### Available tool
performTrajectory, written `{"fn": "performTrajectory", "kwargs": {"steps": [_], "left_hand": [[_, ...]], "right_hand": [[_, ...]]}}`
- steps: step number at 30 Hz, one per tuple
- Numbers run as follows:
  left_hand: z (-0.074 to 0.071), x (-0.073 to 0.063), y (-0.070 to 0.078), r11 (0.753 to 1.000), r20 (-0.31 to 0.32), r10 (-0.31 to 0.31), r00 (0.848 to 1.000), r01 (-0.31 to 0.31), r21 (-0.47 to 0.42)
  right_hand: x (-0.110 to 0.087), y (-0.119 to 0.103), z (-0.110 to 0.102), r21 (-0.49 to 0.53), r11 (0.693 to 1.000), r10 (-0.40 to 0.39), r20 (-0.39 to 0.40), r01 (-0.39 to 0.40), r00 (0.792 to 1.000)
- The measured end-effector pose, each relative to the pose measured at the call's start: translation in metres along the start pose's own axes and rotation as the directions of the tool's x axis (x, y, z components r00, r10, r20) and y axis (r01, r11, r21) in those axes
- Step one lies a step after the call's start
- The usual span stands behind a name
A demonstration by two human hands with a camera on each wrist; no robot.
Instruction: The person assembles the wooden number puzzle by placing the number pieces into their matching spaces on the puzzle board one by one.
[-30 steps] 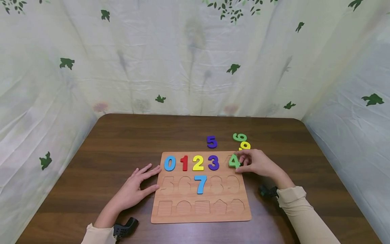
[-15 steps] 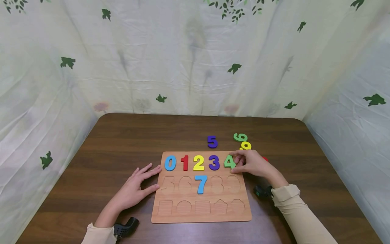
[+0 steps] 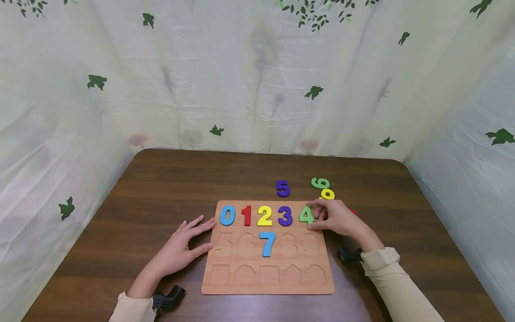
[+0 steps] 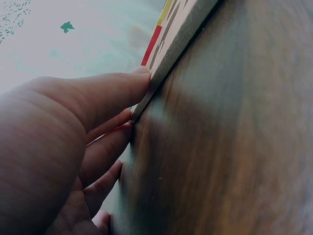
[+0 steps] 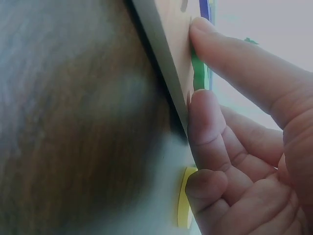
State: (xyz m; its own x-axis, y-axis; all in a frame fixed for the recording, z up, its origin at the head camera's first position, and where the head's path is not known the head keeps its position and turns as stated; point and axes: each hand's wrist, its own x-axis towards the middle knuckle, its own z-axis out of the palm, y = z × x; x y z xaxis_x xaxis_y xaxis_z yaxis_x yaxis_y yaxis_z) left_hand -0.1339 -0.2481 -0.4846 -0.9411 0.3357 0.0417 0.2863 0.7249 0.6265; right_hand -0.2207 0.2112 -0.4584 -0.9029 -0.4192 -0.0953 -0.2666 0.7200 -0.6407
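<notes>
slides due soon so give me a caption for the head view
Right hand pinching the 4 at the top right of the board, left hand touching its left edge.

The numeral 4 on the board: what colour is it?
The numeral 4 is green; the head view shows it best.

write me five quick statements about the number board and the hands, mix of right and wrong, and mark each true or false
1. The right hand pinches the green 4. True.
2. The purple 5 is in the top row of the wooden board. False: the purple 5 lies on the tabletop, beyond the wooden board.
3. The red 1 is between the blue 0 and the yellow 2. True.
4. The left hand holds the blue 7. False: the left hand touches the wooden board's left edge; the blue 7 is in the middle row.
</notes>
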Motion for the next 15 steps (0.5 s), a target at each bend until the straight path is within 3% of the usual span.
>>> {"fn": "performTrajectory", "kwargs": {"steps": [15], "left_hand": [[0.0009,0.0008,0.0006,1.000,-0.001,0.000,1.000,0.000,-0.004]], "right_hand": [[0.0006,0.0022,-0.0054,-0.009,1.000,-0.025,-0.013,0.025,1.000]]}}
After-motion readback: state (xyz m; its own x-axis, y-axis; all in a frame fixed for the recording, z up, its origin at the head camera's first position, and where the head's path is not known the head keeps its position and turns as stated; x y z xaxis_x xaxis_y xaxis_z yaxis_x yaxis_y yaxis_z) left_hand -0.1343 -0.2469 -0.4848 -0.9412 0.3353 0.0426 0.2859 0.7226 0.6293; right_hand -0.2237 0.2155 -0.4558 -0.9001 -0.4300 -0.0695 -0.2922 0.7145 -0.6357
